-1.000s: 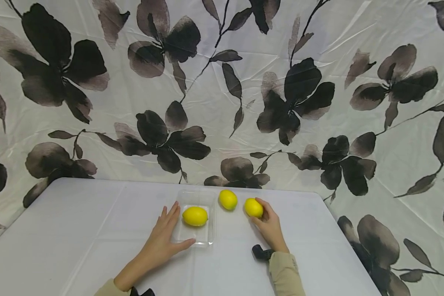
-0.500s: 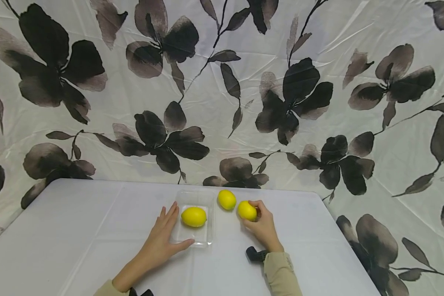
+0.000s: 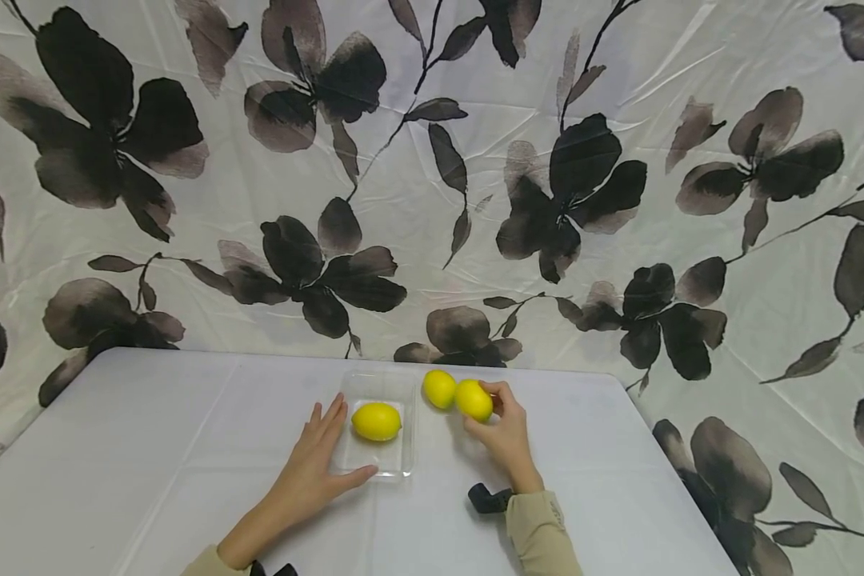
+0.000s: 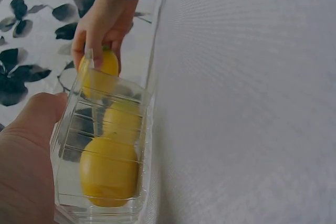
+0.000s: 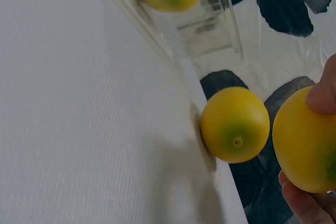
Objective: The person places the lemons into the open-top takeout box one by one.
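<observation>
A lemon (image 3: 474,400) is pinched between the thumb and fingers of my right hand (image 3: 507,436). The right wrist view has this held lemon (image 5: 304,140) out from the white tabletop, at the right edge. Just left of it, a second lemon (image 3: 440,389) rests on the table. The third lemon (image 3: 377,422) lies sideways inside a clear plastic container (image 3: 409,460). My left hand (image 3: 313,468) is spread along the container's left side, its fingers straight, fingertips at the left wall and thumb at the near rim. In the left wrist view the container's wall (image 4: 68,129) stands beside the thumb.
A white cloth covers the table (image 3: 151,448), whose far edge runs close behind the container and lemons. Behind it hangs a floral curtain (image 3: 432,200). A black wrist device (image 3: 490,499) sits on the right wrist.
My right hand has carried its lemon leftward, and slightly up in the last half second, close to the lemon on the table. My left hand and the container have stayed put.
</observation>
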Tool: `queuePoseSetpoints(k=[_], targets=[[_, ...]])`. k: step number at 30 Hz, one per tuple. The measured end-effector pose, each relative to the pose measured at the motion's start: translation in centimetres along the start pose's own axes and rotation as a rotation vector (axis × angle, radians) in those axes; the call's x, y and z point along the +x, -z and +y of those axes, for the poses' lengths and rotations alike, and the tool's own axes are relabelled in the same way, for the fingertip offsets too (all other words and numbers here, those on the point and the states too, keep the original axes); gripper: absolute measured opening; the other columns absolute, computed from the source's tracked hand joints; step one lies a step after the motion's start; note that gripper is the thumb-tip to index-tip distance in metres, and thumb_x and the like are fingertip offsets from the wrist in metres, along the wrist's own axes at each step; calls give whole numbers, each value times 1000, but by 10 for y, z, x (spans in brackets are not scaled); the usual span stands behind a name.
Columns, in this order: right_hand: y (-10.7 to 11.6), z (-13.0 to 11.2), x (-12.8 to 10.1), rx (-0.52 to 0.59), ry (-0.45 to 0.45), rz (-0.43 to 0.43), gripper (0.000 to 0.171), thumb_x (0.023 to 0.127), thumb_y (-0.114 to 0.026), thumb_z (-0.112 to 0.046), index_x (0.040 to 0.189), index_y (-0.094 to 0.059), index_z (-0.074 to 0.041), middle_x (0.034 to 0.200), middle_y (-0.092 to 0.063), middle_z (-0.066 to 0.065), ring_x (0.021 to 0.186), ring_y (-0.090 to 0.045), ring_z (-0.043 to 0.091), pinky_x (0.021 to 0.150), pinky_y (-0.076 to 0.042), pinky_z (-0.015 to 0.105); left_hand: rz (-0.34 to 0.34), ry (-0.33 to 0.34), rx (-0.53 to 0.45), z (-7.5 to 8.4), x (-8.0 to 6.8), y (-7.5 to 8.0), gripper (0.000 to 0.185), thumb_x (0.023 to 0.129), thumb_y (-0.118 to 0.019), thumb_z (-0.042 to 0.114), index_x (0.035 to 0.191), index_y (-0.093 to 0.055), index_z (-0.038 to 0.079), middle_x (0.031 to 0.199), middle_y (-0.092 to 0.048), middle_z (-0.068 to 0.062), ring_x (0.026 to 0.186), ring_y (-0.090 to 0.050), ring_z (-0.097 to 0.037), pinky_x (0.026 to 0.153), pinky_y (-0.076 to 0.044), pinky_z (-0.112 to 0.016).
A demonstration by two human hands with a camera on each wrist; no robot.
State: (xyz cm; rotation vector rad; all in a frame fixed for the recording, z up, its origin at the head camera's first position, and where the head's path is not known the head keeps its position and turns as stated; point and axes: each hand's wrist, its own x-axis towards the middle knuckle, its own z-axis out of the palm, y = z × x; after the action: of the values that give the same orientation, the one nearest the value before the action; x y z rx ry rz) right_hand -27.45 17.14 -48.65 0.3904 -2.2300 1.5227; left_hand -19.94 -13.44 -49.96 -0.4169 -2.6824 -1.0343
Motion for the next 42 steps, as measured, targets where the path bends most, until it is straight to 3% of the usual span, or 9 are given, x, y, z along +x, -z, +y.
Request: queuePoseSetpoints(k=[6, 12, 18, 24, 29, 35, 42], targets=[[-13, -18, 1, -10, -15, -51, 49, 71, -83, 2, 114, -61, -8, 125, -67, 8, 105, -63, 25, 95, -52, 44, -2, 9, -3, 0, -1, 1, 106, 79, -76, 59, 153, -30, -2, 165, -19, -9, 148, -8, -46, 116, -14, -65], [-25, -36, 2, 18, 57, -124, 50, 71, -82, 2, 115, -60, -6, 125, -65, 11, 105, -64, 26, 94, -53, 45, 1, 2, -15, 1, 0, 2, 106, 79, -75, 60, 153, -31, -2, 165, -19, -9, 148, -9, -47, 115, -14, -66], [-33, -62, 3, -6, 91, -281, 49, 73, -81, -2, 116, -59, -8, 126, -64, 7, 104, -64, 21, 91, -55, 32, 3, 3, -18, 3, 0, 1, 106, 79, -76, 59, 153, -31, -2, 164, -19, -9, 148, -9, -47, 115, -14, -66], [-42, -84, 5, -142, 125, -415, 46, 72, -80, -10, 113, -59, -8, 120, -66, 5, 99, -61, 17, 87, -55, 30, -12, 12, -18, 3, 0, 1, 107, 79, -74, 61, 154, -30, -1, 165, -17, -8, 148, -7, -46, 115, -13, -67], [-50, -95, 2, -320, 141, -474, 45, 69, -81, -16, 107, -58, -13, 111, -67, 2, 91, -59, 13, 82, -53, 29, -5, 7, -11, 3, 0, 2, 106, 79, -75, 60, 153, -31, -2, 165, -18, -9, 148, -8, -47, 114, -14, -68], [-59, -98, 1, -564, 226, -460, 47, 66, -81, -27, 103, -56, -14, 89, -63, -2, 71, -52, 11, 62, -46, 23, 14, -11, -10, 3, -1, 3, 105, 78, -77, 57, 152, -33, -4, 164, -21, -12, 147, -10, -48, 114, -15, -68], [-66, -100, 9, -663, 276, -442, 48, 65, -85, -28, 98, -54, -12, 77, -57, -2, 60, -47, 12, 53, -40, 21, 18, -23, 0, 2, 0, 1, 103, 79, -77, 56, 151, -34, -3, 163, -23, -12, 147, -10, -48, 114, -16, -67]])
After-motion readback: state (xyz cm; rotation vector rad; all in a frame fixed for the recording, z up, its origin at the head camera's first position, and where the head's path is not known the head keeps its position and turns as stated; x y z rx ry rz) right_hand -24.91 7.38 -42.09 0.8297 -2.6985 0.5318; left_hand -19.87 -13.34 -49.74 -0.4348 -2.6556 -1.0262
